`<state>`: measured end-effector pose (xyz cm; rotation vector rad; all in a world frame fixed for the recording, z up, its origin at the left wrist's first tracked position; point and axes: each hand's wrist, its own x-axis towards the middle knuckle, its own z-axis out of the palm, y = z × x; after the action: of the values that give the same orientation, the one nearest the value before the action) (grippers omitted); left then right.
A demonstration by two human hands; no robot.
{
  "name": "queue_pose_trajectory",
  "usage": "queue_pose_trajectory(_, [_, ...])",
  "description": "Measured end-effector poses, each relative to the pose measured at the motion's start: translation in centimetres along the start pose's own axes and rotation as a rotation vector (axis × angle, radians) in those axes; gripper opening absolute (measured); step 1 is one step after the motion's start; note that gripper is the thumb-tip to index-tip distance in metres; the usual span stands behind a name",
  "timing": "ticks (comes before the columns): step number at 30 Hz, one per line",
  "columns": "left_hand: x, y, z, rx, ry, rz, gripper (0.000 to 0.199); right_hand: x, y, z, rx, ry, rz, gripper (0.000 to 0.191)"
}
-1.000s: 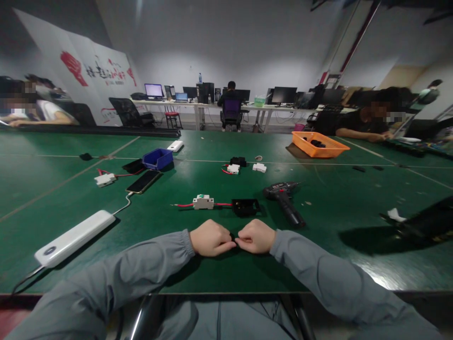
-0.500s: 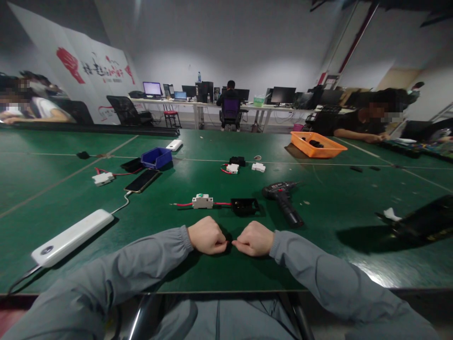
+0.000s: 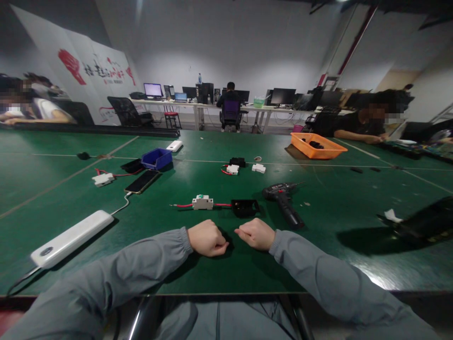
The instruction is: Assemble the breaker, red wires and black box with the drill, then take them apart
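Observation:
My left hand [image 3: 208,238] rests on the green table as a loose fist, with nothing showing in it. To its right, my right hand [image 3: 256,234] is also curled closed, its thumb side facing the left one across a small gap. Just beyond them lies a white circuit breaker [image 3: 203,202] with a green switch. A red wire [image 3: 222,204] runs from it to an open black plastic box [image 3: 245,208], which is nearest my right hand. A black cordless drill [image 3: 285,204] lies on its side to the right, bit pointing right. Neither hand touches these things.
On the left are a white power bank [image 3: 72,239], a cabled phone [image 3: 143,182], a blue bin [image 3: 156,159] and another wired breaker [image 3: 103,179]. Further back sit small white breakers [image 3: 232,169] and an orange basket [image 3: 316,150]. A dark object [image 3: 424,222] lies at right. People sit beyond.
My right hand has shifted slightly up and to the right, widening the gap between the two thumbs. My left hand and the things on the table stay about where they were.

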<state>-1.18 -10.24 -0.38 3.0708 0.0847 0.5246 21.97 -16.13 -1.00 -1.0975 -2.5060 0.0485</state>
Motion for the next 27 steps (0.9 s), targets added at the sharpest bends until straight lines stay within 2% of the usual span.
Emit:
queue_pose_trajectory(9, [0.0, -0.3, 0.0, 0.023, 0.05, 0.072, 0.037, -0.1, -0.3, -0.7, -0.042, -0.044, -0.067, 0.05])
queue_pose_trajectory(13, [0.3, -0.2, -0.5, 0.047, 0.033, 0.066, 0.028, 0.1, -1.1, -1.4, -0.076, -0.072, -0.147, 0.041])
queue_pose_trajectory(15, [0.4, -0.2, -0.5, 0.058, 0.033, 0.048, 0.027, 0.1, -1.3, -1.4, -0.099, -0.077, -0.182, 0.045])
queue_pose_trajectory(19, [0.3, -0.2, 0.1, 0.067, 0.099, 0.032, 0.044, -0.1, -0.9, -0.7, -0.17, -0.113, -0.206, 0.058])
queue_pose_trajectory(27, [0.1, -0.2, 0.6, 0.051, 0.062, -0.063, 0.05, 0.0, -0.5, -0.1, -0.252, -0.22, -0.065, 0.051])
